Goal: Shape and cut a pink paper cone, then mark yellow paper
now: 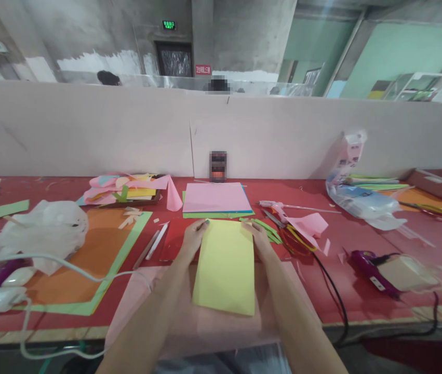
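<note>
So the yellow sheet (225,270) is right in front of you, over the pink paper (133,293) at the near edge of the table; your left hand (194,236) has its far left corner and your right hand (258,236) its far right one, both seemingly in a light pinch, though some fingertips are hidden. My guess is that the two-corner hold keeps it square and stops it curling; the near end is free, and I can't tell if it touches the pink paper.

Just beyond is the paper stack (216,197), probably put there for an easy reach; the glue gun (275,206) and scissors (300,240) sit off your right hand, handy but snaggy; the green strips (267,228) are really close to those knuckles, so mind them.

Room-wise — left, you've got the white pen (156,241), then the orange sheet (65,280) with a white cable (84,272) across it; right, a black cord (335,291) runs over the table edge — swing wide and you'd likely catch it.
</note>
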Tool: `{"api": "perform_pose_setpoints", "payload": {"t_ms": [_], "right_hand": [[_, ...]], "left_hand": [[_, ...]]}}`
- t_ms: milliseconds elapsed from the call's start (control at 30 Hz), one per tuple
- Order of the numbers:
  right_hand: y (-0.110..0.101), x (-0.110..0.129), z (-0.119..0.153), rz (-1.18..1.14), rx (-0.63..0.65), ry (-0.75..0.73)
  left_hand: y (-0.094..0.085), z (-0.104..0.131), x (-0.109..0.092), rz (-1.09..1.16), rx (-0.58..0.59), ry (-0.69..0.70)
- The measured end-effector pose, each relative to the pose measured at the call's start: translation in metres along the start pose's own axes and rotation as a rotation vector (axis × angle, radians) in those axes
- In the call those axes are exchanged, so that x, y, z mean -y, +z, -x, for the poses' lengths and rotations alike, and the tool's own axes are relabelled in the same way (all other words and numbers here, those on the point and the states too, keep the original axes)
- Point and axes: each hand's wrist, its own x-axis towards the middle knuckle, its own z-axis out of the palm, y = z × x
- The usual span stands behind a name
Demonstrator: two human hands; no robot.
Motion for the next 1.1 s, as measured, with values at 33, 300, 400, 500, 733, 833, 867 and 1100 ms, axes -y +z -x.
{"api": "perform_pose_setpoints", "payload": {"t_ms": [33, 300, 400, 500, 733, 833, 867, 1100], "right_hand": [[-0.001, 0.0, 0.0, -0.059, 0.028, 0.015], [0.002, -0.002, -0.003, -0.053, 0.112, 0.03], [0.005, -0.007, -0.007, 0.102, 0.077, -0.014], [0.006, -0.009, -0.008, 0.165, 0.069, -0.041], [0.004, -0.008, -0.008, 0.253, 0.051, -0.057], [0.004, -0.009, -0.008, 0.273, 0.045, -0.06], [0.004, -0.009, -0.008, 0.278, 0.042, -0.057], [0.004, -0.012, -0.009, 0.257, 0.044, -0.038]], "left_hand": [[0.0, 0.001, -0.001, 0.002, 0.011, -0.006], [0.001, -0.001, 0.001, -0.021, -0.004, -0.006], [0.001, -0.002, 0.006, -0.048, -0.029, 0.002], [0.001, -0.003, 0.007, -0.091, -0.031, 0.019], [-0.001, -0.002, 0.005, -0.119, -0.018, 0.024], [-0.002, -0.001, 0.003, -0.114, 0.007, 0.016], [-0.002, -0.001, 0.003, -0.111, 0.014, 0.013], [-0.001, -0.001, 0.0, -0.06, 0.016, -0.014]]}}
